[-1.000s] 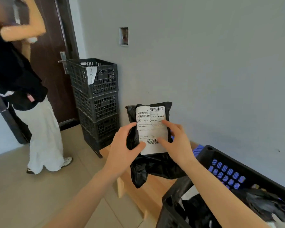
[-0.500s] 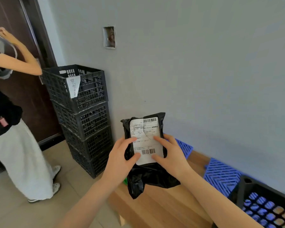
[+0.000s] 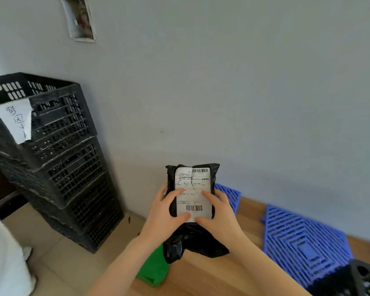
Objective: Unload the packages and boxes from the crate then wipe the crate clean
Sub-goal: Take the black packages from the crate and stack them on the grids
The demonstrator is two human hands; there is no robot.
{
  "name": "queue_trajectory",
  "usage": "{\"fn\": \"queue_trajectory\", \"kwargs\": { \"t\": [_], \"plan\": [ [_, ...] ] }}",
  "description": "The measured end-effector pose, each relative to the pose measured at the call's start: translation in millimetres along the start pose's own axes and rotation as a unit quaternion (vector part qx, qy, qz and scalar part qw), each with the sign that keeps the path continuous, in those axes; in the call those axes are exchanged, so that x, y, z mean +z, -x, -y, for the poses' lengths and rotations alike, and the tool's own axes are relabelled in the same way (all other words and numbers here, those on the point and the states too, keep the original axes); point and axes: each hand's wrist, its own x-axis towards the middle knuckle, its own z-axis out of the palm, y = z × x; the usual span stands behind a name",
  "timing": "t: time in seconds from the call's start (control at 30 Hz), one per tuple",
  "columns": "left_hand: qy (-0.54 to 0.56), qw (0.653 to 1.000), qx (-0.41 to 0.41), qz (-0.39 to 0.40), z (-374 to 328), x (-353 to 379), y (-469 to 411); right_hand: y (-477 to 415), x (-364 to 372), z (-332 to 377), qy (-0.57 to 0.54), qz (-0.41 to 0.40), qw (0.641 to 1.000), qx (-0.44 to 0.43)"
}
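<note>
I hold a black plastic mailer package (image 3: 192, 238) with a white shipping label upright in front of me, above the wooden bench (image 3: 212, 274). My left hand (image 3: 165, 216) grips its left side, thumb on the label. My right hand (image 3: 220, 216) grips its right side, thumb and fingers on the label. The black crate (image 3: 363, 278) shows only as a corner at the bottom right edge.
A stack of black crates (image 3: 58, 159) with a handwritten paper tag stands against the grey wall at left. Blue plastic grid panels (image 3: 301, 240) lie on the bench at right. A green cloth (image 3: 154, 268) sits under the package. A person's white clothing (image 3: 4, 257) shows at bottom left.
The view has swung left and down, so the crate has slid almost out of frame. The package, still gripped in both hands, has moved left along the bench. The other person has left the view.
</note>
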Motion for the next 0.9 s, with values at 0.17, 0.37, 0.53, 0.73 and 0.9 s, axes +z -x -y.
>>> {"fn": "queue_trajectory", "kwargs": {
  "t": [0.17, 0.37, 0.53, 0.73, 0.9],
  "plan": [
    [0.017, 0.997, 0.002, 0.074, 50.0, 12.1, -62.3, -53.0, 33.3, -16.0, -0.002, -0.02, 0.995, 0.099],
    [0.013, 0.99, 0.014, 0.138, 113.1, 36.5, -118.2, -106.7, 78.2, -44.4, -0.009, -0.023, 0.982, 0.185],
    [0.0, 0.985, 0.006, 0.171, 156.7, 62.8, -140.7, -138.7, 109.4, -70.7, -0.009, -0.028, 0.973, 0.229],
    [-0.004, 0.981, -0.008, 0.195, 189.8, 94.8, -170.8, -177.1, 137.9, -99.9, -0.006, -0.054, 0.968, 0.243],
    [-0.02, 0.974, 0.009, 0.224, 213.0, 111.8, -190.2, -200.7, 151.5, -123.1, -0.011, -0.059, 0.97, 0.237]
  ]
}}
